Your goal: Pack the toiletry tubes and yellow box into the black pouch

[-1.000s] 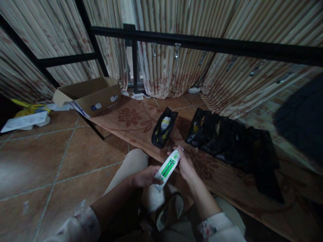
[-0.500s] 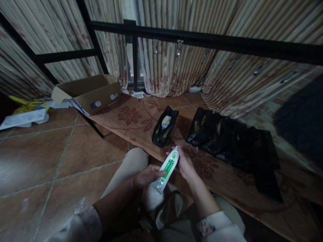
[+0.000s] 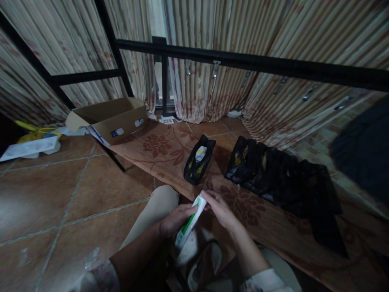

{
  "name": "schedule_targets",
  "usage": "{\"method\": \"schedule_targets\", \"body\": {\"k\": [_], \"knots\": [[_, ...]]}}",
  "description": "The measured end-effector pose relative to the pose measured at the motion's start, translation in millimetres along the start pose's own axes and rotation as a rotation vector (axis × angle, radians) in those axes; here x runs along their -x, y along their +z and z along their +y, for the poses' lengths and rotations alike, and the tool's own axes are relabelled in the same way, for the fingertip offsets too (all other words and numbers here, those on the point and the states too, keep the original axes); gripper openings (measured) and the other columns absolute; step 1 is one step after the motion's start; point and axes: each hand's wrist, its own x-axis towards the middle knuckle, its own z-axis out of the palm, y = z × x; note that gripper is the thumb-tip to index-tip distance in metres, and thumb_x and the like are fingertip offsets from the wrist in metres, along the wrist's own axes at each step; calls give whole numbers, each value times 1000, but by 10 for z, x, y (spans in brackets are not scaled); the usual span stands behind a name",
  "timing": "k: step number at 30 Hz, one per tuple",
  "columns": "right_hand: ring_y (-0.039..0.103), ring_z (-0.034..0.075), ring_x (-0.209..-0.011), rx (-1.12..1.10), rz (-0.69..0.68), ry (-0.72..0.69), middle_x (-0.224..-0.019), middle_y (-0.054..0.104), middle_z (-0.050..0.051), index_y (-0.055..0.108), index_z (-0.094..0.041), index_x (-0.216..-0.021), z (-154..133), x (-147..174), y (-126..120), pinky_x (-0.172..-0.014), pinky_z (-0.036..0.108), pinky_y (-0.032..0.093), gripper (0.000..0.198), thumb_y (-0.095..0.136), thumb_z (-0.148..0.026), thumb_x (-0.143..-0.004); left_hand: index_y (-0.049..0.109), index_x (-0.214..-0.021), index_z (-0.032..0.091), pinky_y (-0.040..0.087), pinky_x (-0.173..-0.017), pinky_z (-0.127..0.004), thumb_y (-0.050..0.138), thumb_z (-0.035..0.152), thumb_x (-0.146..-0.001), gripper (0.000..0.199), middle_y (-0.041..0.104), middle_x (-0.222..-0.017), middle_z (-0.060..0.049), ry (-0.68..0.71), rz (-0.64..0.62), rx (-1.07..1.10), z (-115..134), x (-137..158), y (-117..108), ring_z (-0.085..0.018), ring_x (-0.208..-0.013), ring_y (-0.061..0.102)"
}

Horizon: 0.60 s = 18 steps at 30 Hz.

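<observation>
A white tube with a green label (image 3: 190, 226) is held between both hands, tilted with its narrow end up and away from me. My left hand (image 3: 178, 218) is closed around the tube's upper left side, thumb lying on it. The fingers of my right hand (image 3: 218, 206) pinch the narrow end; whether a cap is there is hidden. Just beyond the hands, an open black mesh pouch (image 3: 199, 160) stands on the patterned cloth (image 3: 164, 156), with a white and yellow item (image 3: 201, 153) inside.
Several black mesh pouches (image 3: 273, 172) stand in a row at the right. An open cardboard box (image 3: 121, 125) sits at the far left end of the cloth. A black metal rail (image 3: 225, 59) crosses before striped curtains (image 3: 194, 89). White packaging (image 3: 30, 148) lies on the tiled floor (image 3: 73, 182).
The tube has turned so its label faces more sideways, and it sits slightly lower and further left. My right hand has shifted onto its narrow end. The view has tilted up a little.
</observation>
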Motion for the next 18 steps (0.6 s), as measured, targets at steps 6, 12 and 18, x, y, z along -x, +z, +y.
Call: {"method": "schedule_targets", "body": {"k": [6, 12, 18], "knots": [[51, 7, -48, -9, -188, -44, -62, 61, -2, 65, -19, -85, -147, 110, 64, -45, 18, 32, 35, 66, -51, -73, 62, -83, 14, 33, -50, -24, 51, 55, -80, 43, 50, -56, 1, -5, -49, 12, 77, 64, 38, -11, -52, 41], [43, 6, -41, -29, -156, -22, -51, 51, -6, 63, -18, -80, -130, 103, 90, -40, 18, 27, 34, 68, -51, -71, 65, -91, 14, 35, -52, -24, 61, 40, -74, 32, 56, -63, 0, -56, -144, -19, 79, 102, 39, -11, -51, 45], [32, 4, -39, -105, 131, -24, -49, 47, -8, 59, -17, -66, -117, 17, 2, -37, 19, 20, 36, 76, -48, -62, 65, -94, 13, 40, -56, -26, 65, 41, -72, 35, 65, -73, -7, -107, -188, 26, 35, 92, 34, -14, -54, 57]]}}
